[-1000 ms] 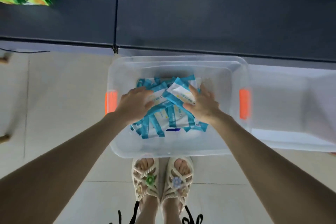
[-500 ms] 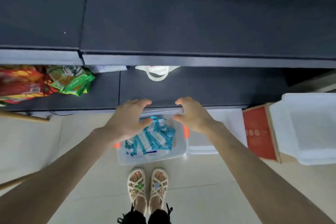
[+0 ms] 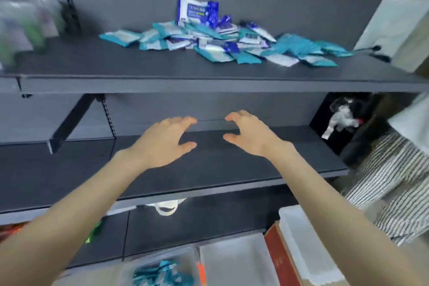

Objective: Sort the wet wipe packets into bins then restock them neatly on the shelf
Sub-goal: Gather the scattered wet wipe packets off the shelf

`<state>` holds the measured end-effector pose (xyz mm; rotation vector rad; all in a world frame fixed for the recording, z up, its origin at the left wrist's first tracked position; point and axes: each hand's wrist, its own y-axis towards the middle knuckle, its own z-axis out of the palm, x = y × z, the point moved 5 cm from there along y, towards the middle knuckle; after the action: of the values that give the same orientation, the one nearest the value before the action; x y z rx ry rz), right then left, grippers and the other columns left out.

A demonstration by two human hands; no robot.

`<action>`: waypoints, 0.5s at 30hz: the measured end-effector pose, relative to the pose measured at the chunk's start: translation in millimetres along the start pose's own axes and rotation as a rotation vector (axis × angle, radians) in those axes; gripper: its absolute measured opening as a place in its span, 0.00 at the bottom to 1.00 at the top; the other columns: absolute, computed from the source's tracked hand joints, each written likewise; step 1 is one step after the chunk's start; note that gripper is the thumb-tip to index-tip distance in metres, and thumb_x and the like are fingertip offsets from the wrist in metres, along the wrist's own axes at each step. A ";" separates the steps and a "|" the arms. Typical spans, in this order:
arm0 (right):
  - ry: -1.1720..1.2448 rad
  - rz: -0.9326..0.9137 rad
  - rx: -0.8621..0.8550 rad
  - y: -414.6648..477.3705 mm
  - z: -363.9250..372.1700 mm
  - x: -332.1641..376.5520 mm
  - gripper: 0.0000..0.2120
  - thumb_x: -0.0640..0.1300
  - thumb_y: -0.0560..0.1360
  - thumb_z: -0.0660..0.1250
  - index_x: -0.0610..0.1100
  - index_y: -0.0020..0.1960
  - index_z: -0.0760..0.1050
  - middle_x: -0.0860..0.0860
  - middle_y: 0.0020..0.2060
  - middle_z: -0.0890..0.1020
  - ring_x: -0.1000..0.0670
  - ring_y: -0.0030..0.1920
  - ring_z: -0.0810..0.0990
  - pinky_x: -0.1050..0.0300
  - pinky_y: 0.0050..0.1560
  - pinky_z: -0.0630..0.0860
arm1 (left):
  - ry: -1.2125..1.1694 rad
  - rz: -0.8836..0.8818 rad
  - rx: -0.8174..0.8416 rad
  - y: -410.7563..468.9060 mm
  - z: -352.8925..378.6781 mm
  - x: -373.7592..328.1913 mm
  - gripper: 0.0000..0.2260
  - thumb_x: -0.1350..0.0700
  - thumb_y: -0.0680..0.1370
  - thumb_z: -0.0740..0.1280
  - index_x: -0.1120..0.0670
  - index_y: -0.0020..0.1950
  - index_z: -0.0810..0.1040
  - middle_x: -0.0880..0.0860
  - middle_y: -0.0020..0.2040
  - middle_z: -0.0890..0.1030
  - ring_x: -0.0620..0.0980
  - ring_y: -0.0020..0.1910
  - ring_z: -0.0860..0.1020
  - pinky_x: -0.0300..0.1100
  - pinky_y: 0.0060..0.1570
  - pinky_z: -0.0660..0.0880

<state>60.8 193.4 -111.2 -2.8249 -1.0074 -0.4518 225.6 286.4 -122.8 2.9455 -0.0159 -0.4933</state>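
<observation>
at far left we see blurred goods point(image 3: 21, 28) on the top shelf point(image 3: 116, 72); we cannot tell what they are. our left hand point(image 3: 162, 141) hangs over the middle shelf point(image 3: 232, 169), palm down, its fingers point(image 3: 185, 121) spread and lightly curled, holding nothing and pointing toward the back panel. below it, at the bottom edge, a clear bin point(image 3: 130, 269) holds a jumble of teal packets point(image 3: 160, 274), their long axes at mixed angles.

on the top shelf, above and between the hands, lies the pile point(image 3: 220, 42) of wipe packets. it stretches left to right along the shelf. most packets lie flat, and their long sides point every which way. a blue pack point(image 3: 197, 11) stands on edge at the back of the pile, face toward us, long side running left to right.

a white bag handle point(image 3: 166, 208) peeks out under the middle shelf. our right hand point(image 3: 250, 134) mirrors the left just beside it, apart from it, fingers spread and bent, gripping nothing. right of the bin sits a white tray point(image 3: 232, 262), then a red box point(image 3: 278, 260). at far right we see striped cloth point(image 3: 394, 193).
</observation>
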 end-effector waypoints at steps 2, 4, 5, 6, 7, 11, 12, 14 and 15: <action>-0.015 -0.052 -0.050 6.1 -39.1 -10.3 0.24 0.49 0.79 0.64 0.46 0.73 0.63 0.47 0.68 0.67 0.44 0.67 0.68 0.50 0.64 0.67 | 0.052 -0.013 -0.072 18.8 -23.4 -21.8 0.24 0.47 0.78 0.64 0.49 0.73 0.63 0.51 0.68 0.72 0.51 0.67 0.69 0.50 0.64 0.67; -0.014 -0.109 -0.088 14.2 -72.8 -21.8 0.25 0.49 0.78 0.64 0.46 0.72 0.64 0.47 0.68 0.67 0.44 0.68 0.68 0.49 0.65 0.68 | 0.088 -0.049 -0.135 37.7 -40.3 -41.6 0.24 0.47 0.78 0.64 0.50 0.72 0.64 0.52 0.68 0.72 0.52 0.67 0.69 0.49 0.65 0.66; -0.013 -0.135 -0.108 18.5 -87.4 -28.4 0.25 0.49 0.78 0.64 0.46 0.72 0.64 0.47 0.68 0.67 0.44 0.68 0.68 0.49 0.65 0.68 | 0.108 -0.068 -0.158 46.9 -45.8 -50.9 0.24 0.46 0.78 0.64 0.50 0.72 0.64 0.52 0.67 0.72 0.53 0.67 0.70 0.49 0.64 0.66; -0.015 -0.158 -0.123 23.5 -100.5 -34.1 0.25 0.49 0.78 0.65 0.46 0.72 0.64 0.47 0.68 0.67 0.45 0.68 0.68 0.49 0.65 0.68 | 0.127 -0.088 -0.179 55.6 -50.2 -58.3 0.24 0.46 0.78 0.64 0.50 0.72 0.65 0.52 0.67 0.73 0.53 0.66 0.70 0.49 0.64 0.66; -0.019 -0.178 -0.133 29.0 -112.0 -39.2 0.25 0.49 0.78 0.65 0.46 0.72 0.64 0.47 0.69 0.67 0.45 0.68 0.68 0.49 0.65 0.68 | 0.144 -0.110 -0.197 64.1 -53.8 -64.5 0.23 0.46 0.78 0.64 0.50 0.71 0.65 0.52 0.66 0.73 0.53 0.65 0.70 0.49 0.63 0.67; -0.019 -0.226 -0.128 58.6 -141.0 -55.3 0.24 0.49 0.78 0.65 0.45 0.71 0.65 0.46 0.68 0.67 0.44 0.67 0.68 0.49 0.65 0.67 | 0.171 -0.197 -0.235 96.9 -63.0 -77.1 0.23 0.45 0.78 0.63 0.49 0.71 0.65 0.51 0.64 0.74 0.52 0.64 0.70 0.50 0.61 0.68; -0.015 -0.236 -0.128 68.0 -145.2 -58.1 0.24 0.49 0.78 0.65 0.45 0.71 0.66 0.46 0.68 0.68 0.44 0.67 0.68 0.50 0.65 0.68 | 0.176 -0.217 -0.239 106.2 -64.3 -76.7 0.23 0.45 0.78 0.63 0.49 0.71 0.65 0.51 0.64 0.74 0.52 0.64 0.70 0.49 0.61 0.68; -0.006 -0.250 -0.132 88.9 -151.7 -63.0 0.24 0.48 0.77 0.65 0.44 0.71 0.66 0.45 0.67 0.69 0.44 0.67 0.68 0.52 0.64 0.67 | 0.163 -0.258 -0.243 126.3 -66.4 -70.7 0.22 0.44 0.78 0.62 0.50 0.70 0.66 0.52 0.63 0.74 0.53 0.63 0.71 0.50 0.60 0.69; -0.005 -0.253 -0.135 100.2 -154.0 -66.1 0.24 0.49 0.77 0.66 0.43 0.71 0.66 0.45 0.67 0.69 0.44 0.67 0.69 0.52 0.64 0.67 | 0.141 -0.278 -0.244 137.2 -66.7 -65.1 0.22 0.44 0.78 0.63 0.50 0.69 0.67 0.52 0.63 0.74 0.53 0.63 0.71 0.50 0.61 0.69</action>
<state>38.6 45.4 14.2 -2.8241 -1.3933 -0.5569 187.8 163.2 -18.3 2.7436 0.4418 -0.2951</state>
